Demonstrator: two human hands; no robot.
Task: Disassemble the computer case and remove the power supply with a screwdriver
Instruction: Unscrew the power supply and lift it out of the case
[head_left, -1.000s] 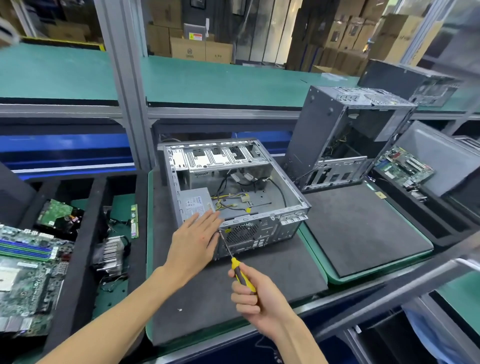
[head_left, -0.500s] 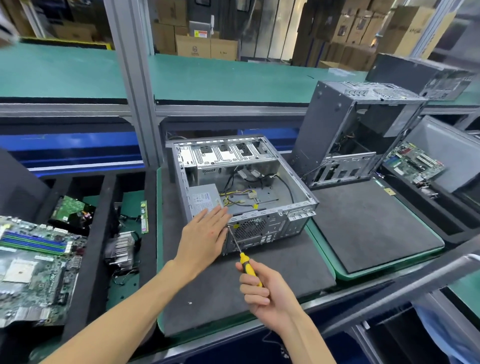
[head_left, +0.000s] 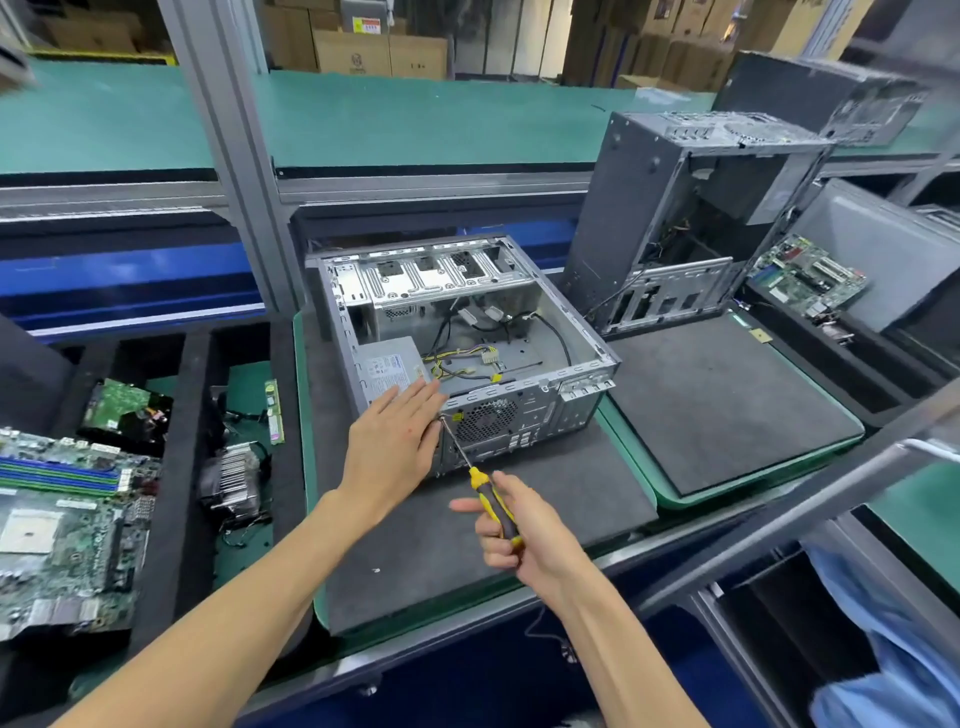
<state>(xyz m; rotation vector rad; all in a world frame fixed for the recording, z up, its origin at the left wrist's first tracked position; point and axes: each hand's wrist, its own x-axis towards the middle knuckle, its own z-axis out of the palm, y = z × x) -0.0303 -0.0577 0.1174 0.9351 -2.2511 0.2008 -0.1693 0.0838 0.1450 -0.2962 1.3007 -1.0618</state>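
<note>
Screwdriver (head_left: 485, 488) gripped in right hand (head_left: 524, 535), tip at rear screw of case (head_left: 467, 343) w/ power supply (head_left: 387, 366) inside; left hand (head_left: 392, 441) flat, fingers straight, bracing the corner, prob. vs slipping.

Electronics teardown line in a warehouse-type workshop — aluminium-frame benches (head_left: 228, 171) topped with green matting (head_left: 415, 114), grey foam pads (head_left: 717, 395) as work spots. Opened computer cases (head_left: 691, 218) stand on the bench, black sorting bins (head_left: 171, 467) beside it hold pulled circuit boards (head_left: 62, 525) and a heatsink (head_left: 234, 483). Stacked cardboard boxes (head_left: 379, 52) behind — bulk stock storage.
</note>
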